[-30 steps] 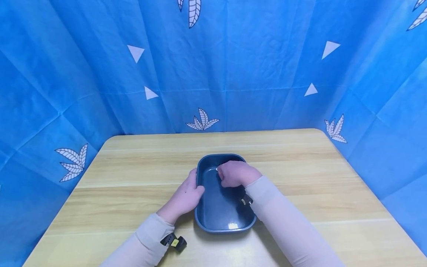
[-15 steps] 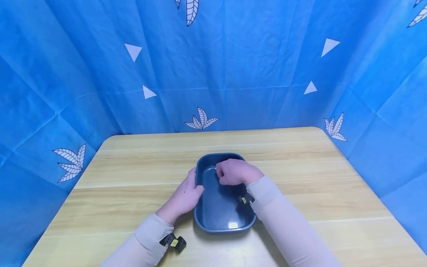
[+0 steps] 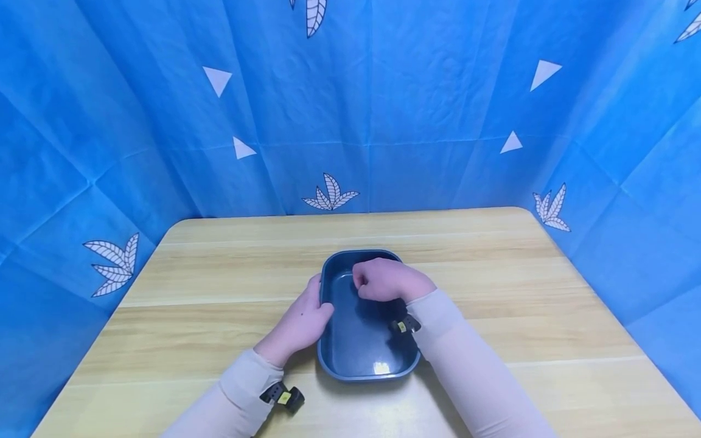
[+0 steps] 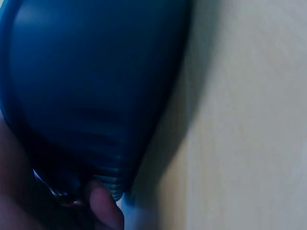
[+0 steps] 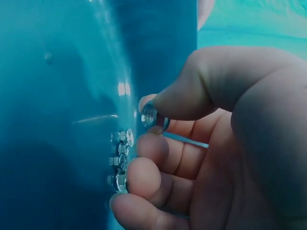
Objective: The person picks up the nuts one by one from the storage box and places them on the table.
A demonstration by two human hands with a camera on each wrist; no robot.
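Note:
A dark blue rectangular tray (image 3: pixel 356 350) with rounded corners lies on the table in the head view. My left hand (image 3: pixel 300 319) grips its left side, thumb at the rim and fingers along the outer wall. That ribbed outer wall (image 4: pixel 96 72) fills much of the left wrist view. Inside the tray's far half, my right hand (image 3: pixel 386 280) pinches a small metal nut (image 5: pixel 149 115) between thumb and forefinger. Just beyond the other curled fingers, several similar small metal nuts (image 5: pixel 123 139) sit in a row against the tray's inner edge; the hand hides them in the head view.
A light wood-grain table (image 3: pixel 219 261) carries the tray. Blue curtains (image 3: pixel 416 109) with white leaves and triangles hang behind it and on both sides. Each wrist wears a black strap, the left one with a camera (image 3: pixel 294 400).
My right hand has risen slightly, and the pale glint at its fingertips no longer shows in the head view. My left hand keeps the same grip on the tray.

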